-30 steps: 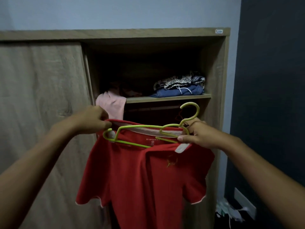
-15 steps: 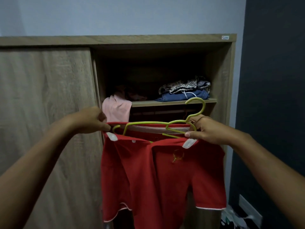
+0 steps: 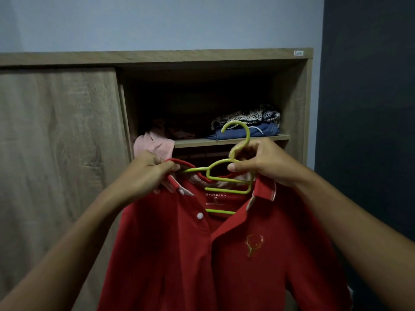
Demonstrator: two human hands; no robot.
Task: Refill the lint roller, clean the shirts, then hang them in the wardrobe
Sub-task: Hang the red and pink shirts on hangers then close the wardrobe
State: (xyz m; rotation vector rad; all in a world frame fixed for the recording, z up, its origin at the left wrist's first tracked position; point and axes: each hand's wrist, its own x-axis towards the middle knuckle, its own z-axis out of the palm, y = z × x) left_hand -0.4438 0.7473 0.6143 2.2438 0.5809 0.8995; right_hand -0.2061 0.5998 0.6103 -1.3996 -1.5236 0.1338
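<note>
A red polo shirt (image 3: 179,254) with a gold deer emblem hangs in front of me, its front facing me. A lime-green plastic hanger (image 3: 226,178) sits inside its neck opening, hook pointing up. My left hand (image 3: 148,173) pinches the shirt's collar at the left shoulder. My right hand (image 3: 262,162) grips the hanger just below the hook, at the right side of the collar. Behind stands the wooden wardrobe (image 3: 190,56), its right half open.
A sliding door (image 3: 56,142) covers the wardrobe's left half. On the inner shelf (image 3: 231,141) lie folded blue and patterned clothes (image 3: 247,124). A pink garment (image 3: 155,145) hangs over the shelf's left end. A dark wall (image 3: 368,108) stands to the right.
The hanger has turned upright and slid inside the shirt's neck. Both hands moved closer together and the shirt came nearer, its front now facing me.
</note>
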